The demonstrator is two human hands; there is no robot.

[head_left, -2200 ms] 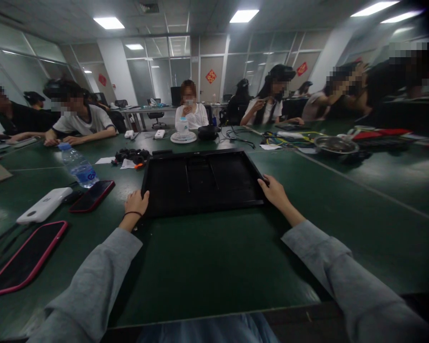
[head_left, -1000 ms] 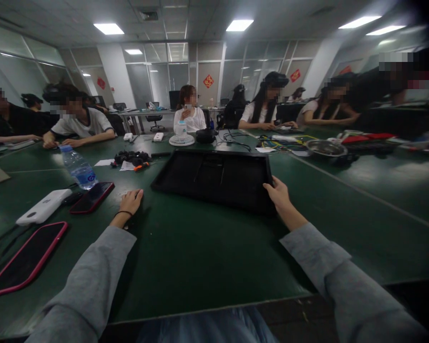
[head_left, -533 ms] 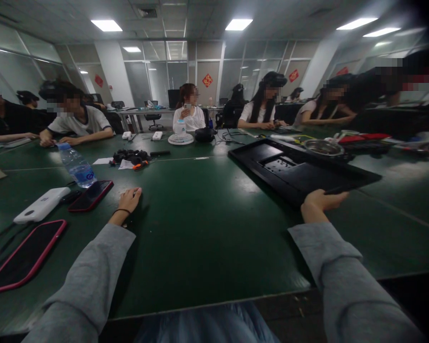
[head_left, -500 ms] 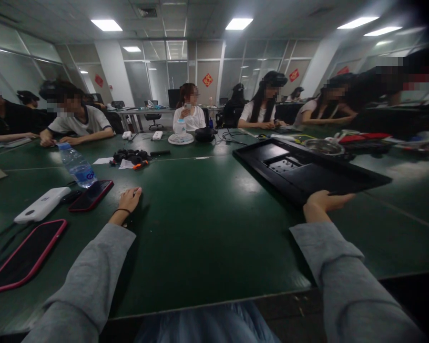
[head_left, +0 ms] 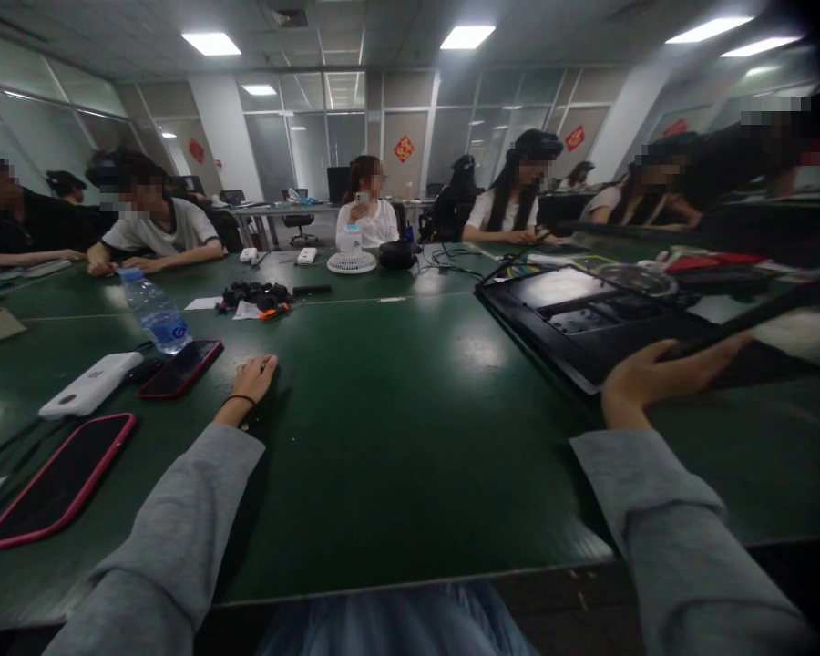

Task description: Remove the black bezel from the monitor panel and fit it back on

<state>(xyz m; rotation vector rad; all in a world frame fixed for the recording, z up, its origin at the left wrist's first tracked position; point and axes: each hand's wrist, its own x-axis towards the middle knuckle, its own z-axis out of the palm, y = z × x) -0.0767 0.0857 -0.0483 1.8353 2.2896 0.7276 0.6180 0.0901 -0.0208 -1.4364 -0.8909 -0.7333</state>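
Observation:
My right hand grips the near edge of a black rectangular plastic panel with a raised rim and a recess in its middle. The panel's right side is smeared by motion, and a dark edge there stands raised and tilted. Whether this is one piece or two, I cannot tell. My left hand rests on the green table with its fingers curled in. A dark band circles that wrist, and anything under the fingers is hidden. A phone in a red case lies just left of it.
Left of me are a leaning water bottle, a white power bank and a larger pink-edged phone. Dark gear and a white fan sit farther back. A metal bowl stands behind the panel. Several people sit around.
My right hand has moved right, and the panel's right side has risen and tilted. My left hand stays in place on the table. The whole view has shifted slightly.

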